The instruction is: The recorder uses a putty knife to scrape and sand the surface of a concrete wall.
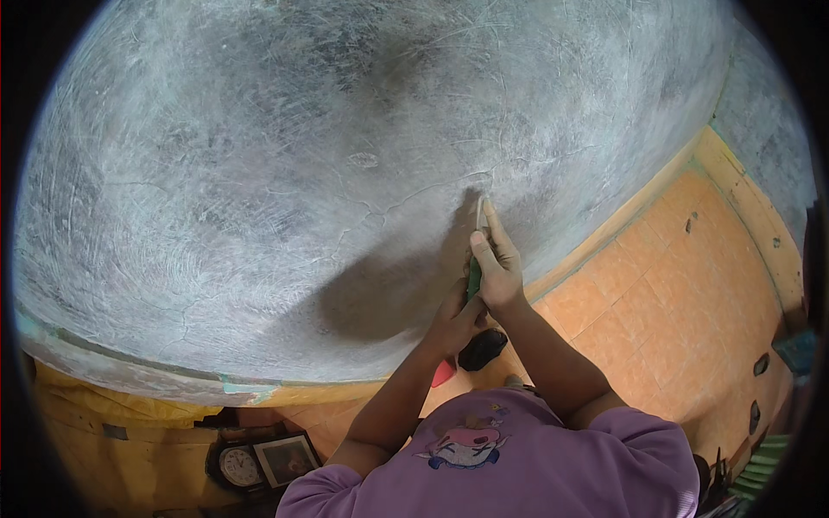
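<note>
In front of me is a grey plastered wall [272, 155] covered in scratches. A thin crack [414, 193] branches across it, just above my hands. Both hands are on a hand tool with a green handle [474, 278] and a thin pale blade [480, 215], seen nearly edge-on. My left hand [456, 317] grips the lower end of the handle. Higher up, my right hand [502, 269] has its thumb and extended index finger along the blade. The blade points up toward the crack; whether its tip touches the wall I cannot tell. Part of the handle is hidden by my fingers.
Orange floor tiles [641, 291] lie at the right, bordered by a yellowish skirting [589, 239]. A black object [482, 349] and a red one [443, 373] are below my hands. At lower left are a round clock [238, 465], a framed picture [285, 458] and yellow cloth [129, 403].
</note>
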Tool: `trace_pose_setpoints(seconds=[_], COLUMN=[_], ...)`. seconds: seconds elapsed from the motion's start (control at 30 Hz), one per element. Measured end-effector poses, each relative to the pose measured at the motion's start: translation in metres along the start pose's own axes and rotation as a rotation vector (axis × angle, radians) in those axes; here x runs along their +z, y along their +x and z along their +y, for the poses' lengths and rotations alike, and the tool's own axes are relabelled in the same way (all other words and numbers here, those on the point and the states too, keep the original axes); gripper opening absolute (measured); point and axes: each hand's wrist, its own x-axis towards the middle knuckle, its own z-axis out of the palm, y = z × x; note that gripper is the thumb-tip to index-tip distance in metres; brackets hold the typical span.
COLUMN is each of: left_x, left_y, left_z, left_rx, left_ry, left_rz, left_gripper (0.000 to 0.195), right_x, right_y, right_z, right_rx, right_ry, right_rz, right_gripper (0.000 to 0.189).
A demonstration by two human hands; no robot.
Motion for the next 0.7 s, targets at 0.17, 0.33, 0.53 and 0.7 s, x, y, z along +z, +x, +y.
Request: trace_pose_setpoints(seconds=[0.17,0.33,0.53,0.7], left_x=[-0.002,-0.001,0.009,0.042], left_y=[0.008,0.014,0.028,0.065], left_z=[-0.001,-0.003,-0.006,-0.008], left_rx=[-0.035,-0.073,-0.123,-0.103], left_ry=[-0.091,-0.119,-0.135,-0.072], left_rz=[-0.039,-0.03,-0.039,-0.028], left_gripper=[0.026,0.032,0.035,0.033], right_x=[0.0,-0.012,-0.026,-0.062], right_y=[-0.005,-0.003,0.005,0.04], right_z=[-0.015,-0.006,-0.001,-0.015], right_rx=[0.184,0.308,0.291,0.292], right_ry=[-0.078,-0.214,-0.006,-0.132], right_rz=[-0.003,0.063,0.037,-0.07], right_gripper=[0.029,0.016,0.02,0.013])
